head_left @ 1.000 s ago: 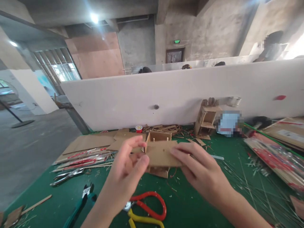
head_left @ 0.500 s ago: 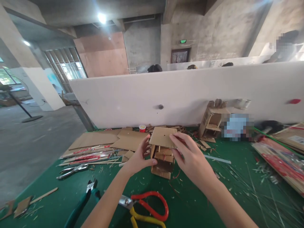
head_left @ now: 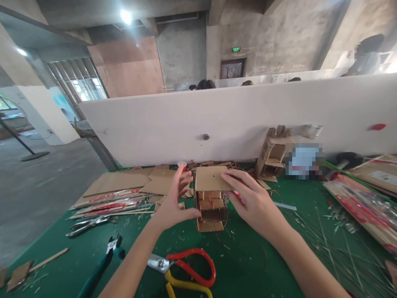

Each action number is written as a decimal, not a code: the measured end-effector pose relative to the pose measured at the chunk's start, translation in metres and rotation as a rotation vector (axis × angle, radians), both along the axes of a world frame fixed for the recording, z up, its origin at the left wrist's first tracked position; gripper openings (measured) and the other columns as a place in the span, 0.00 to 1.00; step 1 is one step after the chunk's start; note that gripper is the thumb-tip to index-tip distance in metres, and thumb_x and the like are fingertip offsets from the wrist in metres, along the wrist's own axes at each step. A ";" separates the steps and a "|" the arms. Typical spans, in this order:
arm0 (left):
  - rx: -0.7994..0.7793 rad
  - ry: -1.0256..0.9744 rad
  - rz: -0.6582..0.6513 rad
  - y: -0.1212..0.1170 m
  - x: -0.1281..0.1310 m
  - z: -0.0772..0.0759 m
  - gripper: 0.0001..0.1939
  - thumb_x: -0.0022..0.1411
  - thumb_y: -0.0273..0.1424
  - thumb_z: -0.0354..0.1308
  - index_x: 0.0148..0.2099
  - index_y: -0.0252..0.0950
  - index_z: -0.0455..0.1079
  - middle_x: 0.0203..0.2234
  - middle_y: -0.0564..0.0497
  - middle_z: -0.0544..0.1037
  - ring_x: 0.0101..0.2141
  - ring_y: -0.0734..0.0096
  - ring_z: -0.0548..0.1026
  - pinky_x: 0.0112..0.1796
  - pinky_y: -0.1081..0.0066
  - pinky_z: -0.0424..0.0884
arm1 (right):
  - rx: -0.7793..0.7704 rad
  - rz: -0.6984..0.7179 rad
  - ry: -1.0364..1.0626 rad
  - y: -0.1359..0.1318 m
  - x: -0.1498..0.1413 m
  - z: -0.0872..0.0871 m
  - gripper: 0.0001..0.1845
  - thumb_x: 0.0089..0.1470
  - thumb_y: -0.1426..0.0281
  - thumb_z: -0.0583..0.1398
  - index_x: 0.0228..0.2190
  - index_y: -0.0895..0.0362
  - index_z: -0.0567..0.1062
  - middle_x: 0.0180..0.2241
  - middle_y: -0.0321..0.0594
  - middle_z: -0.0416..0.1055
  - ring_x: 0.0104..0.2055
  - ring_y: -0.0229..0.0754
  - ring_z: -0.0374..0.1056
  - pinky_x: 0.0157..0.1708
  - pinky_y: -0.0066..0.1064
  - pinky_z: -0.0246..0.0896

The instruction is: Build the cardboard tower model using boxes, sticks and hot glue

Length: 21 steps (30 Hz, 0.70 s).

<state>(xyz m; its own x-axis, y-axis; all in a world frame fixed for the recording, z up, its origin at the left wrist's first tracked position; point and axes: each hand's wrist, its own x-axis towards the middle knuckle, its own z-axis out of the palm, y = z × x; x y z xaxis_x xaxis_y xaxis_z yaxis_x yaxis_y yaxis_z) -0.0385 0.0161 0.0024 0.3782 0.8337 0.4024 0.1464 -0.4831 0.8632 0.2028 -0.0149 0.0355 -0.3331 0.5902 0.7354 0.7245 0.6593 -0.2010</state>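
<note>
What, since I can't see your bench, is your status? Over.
Right hand holding cardboard piece over box. Left hand open, thumb by box's left side. Scissors on green table, clear of box.

The left hand [head_left: 170,207] is bare, with long, thin fingers and a thumb that is round at the tip. The right hand [head_left: 256,200] is bare too, and its back looks smooth (the fingernails are too small to see well). The left forearm [head_left: 133,254] and the right forearm [head_left: 305,258] are slim and bare right to the bottom edge.
</note>
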 end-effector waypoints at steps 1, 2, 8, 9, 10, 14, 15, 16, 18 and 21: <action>-0.002 0.012 0.006 -0.001 0.000 0.003 0.58 0.49 0.44 0.67 0.69 0.50 0.29 0.63 0.39 0.54 0.62 0.52 0.58 0.57 0.53 0.61 | -0.012 0.003 -0.004 0.000 -0.001 -0.001 0.23 0.59 0.75 0.52 0.56 0.52 0.67 0.54 0.46 0.66 0.55 0.47 0.65 0.53 0.43 0.66; -0.011 0.022 0.010 -0.002 -0.001 0.006 0.58 0.51 0.42 0.67 0.69 0.50 0.28 0.63 0.39 0.56 0.61 0.53 0.59 0.57 0.52 0.61 | -0.024 0.006 -0.010 0.000 -0.003 -0.001 0.23 0.60 0.75 0.51 0.56 0.52 0.67 0.54 0.46 0.65 0.55 0.47 0.65 0.53 0.43 0.67; -0.012 0.042 0.017 -0.003 0.000 0.008 0.54 0.54 0.37 0.65 0.69 0.49 0.29 0.61 0.41 0.60 0.60 0.56 0.61 0.58 0.52 0.60 | -0.068 -0.012 -0.069 -0.004 -0.006 0.000 0.22 0.60 0.76 0.50 0.54 0.57 0.68 0.54 0.48 0.65 0.55 0.46 0.64 0.51 0.41 0.68; 0.000 0.046 0.018 -0.003 0.001 0.008 0.53 0.54 0.37 0.65 0.69 0.50 0.30 0.61 0.41 0.60 0.60 0.57 0.61 0.58 0.53 0.60 | -0.064 -0.016 -0.075 -0.004 -0.005 0.000 0.22 0.60 0.76 0.51 0.54 0.57 0.68 0.54 0.48 0.65 0.55 0.46 0.64 0.51 0.41 0.68; 0.009 0.050 0.022 -0.004 0.001 0.008 0.52 0.54 0.37 0.65 0.69 0.50 0.32 0.61 0.41 0.60 0.60 0.57 0.61 0.58 0.54 0.61 | -0.060 -0.017 -0.081 -0.004 -0.004 0.000 0.22 0.60 0.75 0.51 0.54 0.57 0.68 0.54 0.48 0.65 0.55 0.47 0.64 0.52 0.41 0.67; 0.021 0.102 0.056 -0.006 0.001 0.010 0.45 0.55 0.37 0.64 0.68 0.50 0.43 0.62 0.43 0.60 0.59 0.54 0.63 0.54 0.55 0.67 | -0.051 -0.009 -0.091 -0.003 -0.002 -0.001 0.22 0.59 0.75 0.51 0.55 0.56 0.68 0.54 0.48 0.65 0.55 0.48 0.64 0.51 0.44 0.68; 0.026 0.122 0.065 -0.007 0.002 0.012 0.42 0.56 0.37 0.64 0.67 0.50 0.46 0.62 0.43 0.60 0.59 0.53 0.63 0.53 0.55 0.68 | -0.052 -0.001 -0.087 -0.003 -0.001 -0.001 0.23 0.59 0.75 0.51 0.55 0.55 0.68 0.54 0.48 0.65 0.55 0.48 0.64 0.51 0.44 0.68; 0.034 0.140 0.071 -0.008 0.002 0.013 0.40 0.56 0.37 0.63 0.66 0.50 0.49 0.62 0.44 0.60 0.59 0.53 0.64 0.53 0.54 0.68 | -0.051 0.006 -0.081 -0.002 -0.001 -0.002 0.23 0.59 0.75 0.51 0.55 0.54 0.68 0.54 0.48 0.65 0.54 0.48 0.65 0.51 0.44 0.68; 0.056 0.163 0.069 -0.009 0.002 0.015 0.35 0.57 0.36 0.62 0.64 0.50 0.54 0.62 0.46 0.61 0.58 0.55 0.64 0.54 0.54 0.67 | -0.051 0.017 -0.074 -0.002 -0.001 -0.001 0.23 0.59 0.75 0.51 0.55 0.53 0.68 0.54 0.47 0.65 0.55 0.47 0.65 0.52 0.45 0.67; 0.088 0.164 0.047 -0.009 0.003 0.016 0.30 0.58 0.35 0.61 0.62 0.50 0.59 0.61 0.47 0.62 0.58 0.58 0.65 0.55 0.57 0.67 | -0.048 0.027 -0.076 -0.002 0.000 0.000 0.23 0.59 0.76 0.51 0.55 0.53 0.68 0.53 0.47 0.65 0.54 0.47 0.65 0.52 0.45 0.67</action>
<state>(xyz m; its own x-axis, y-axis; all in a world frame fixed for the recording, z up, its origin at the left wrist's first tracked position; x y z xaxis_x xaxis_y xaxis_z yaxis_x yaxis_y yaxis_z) -0.0360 0.0071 0.0180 0.4060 0.8166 0.4102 0.3065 -0.5446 0.7807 0.2027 -0.0171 0.0355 -0.4033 0.6143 0.6783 0.7208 0.6698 -0.1781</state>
